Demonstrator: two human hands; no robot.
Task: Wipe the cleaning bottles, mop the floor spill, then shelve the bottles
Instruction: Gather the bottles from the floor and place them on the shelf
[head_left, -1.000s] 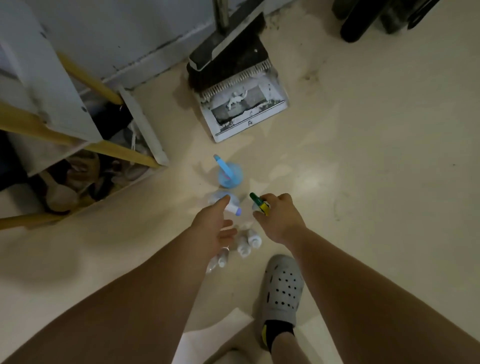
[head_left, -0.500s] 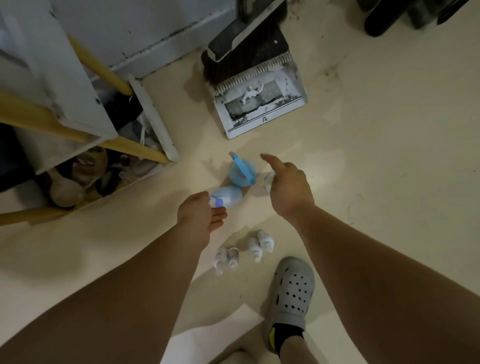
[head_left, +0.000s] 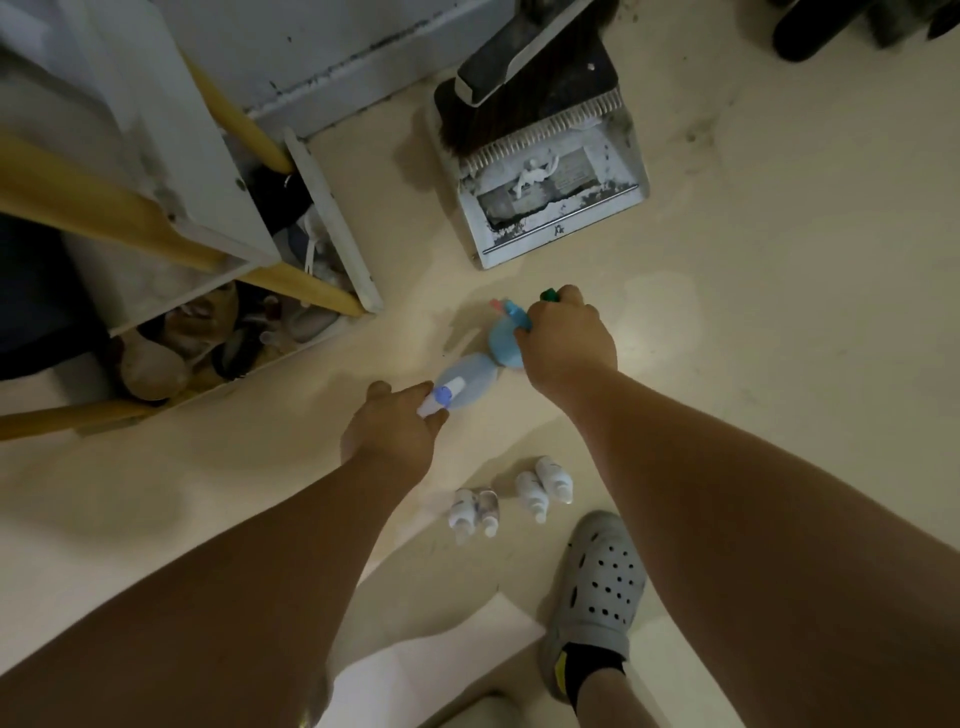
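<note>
A pale blue spray bottle (head_left: 467, 379) with a white and blue head lies on the cream floor. My left hand (head_left: 395, 428) is closed around that head. Just beyond it stands a brighter blue spray bottle (head_left: 501, 345). My right hand (head_left: 566, 343) is wrapped over its trigger top. A green cap (head_left: 549, 295) pokes out past the knuckles of that hand; the bottle under it is hidden. Several small white bottles (head_left: 544, 483) lie on the floor in two pairs close to my foot.
A white and wood shelf unit (head_left: 332, 218) full of clutter stands at the left. A dirty dustpan (head_left: 566, 228) with a broom in it leans at the wall ahead. My grey clog (head_left: 597, 577) is at the lower right, with a white sheet (head_left: 431, 660) beside it.
Both hands have reached further forward. The left hand has closed on the pale bottle's spray head. The right hand has dropped from a pointing pose onto the blue bottle's top.
</note>
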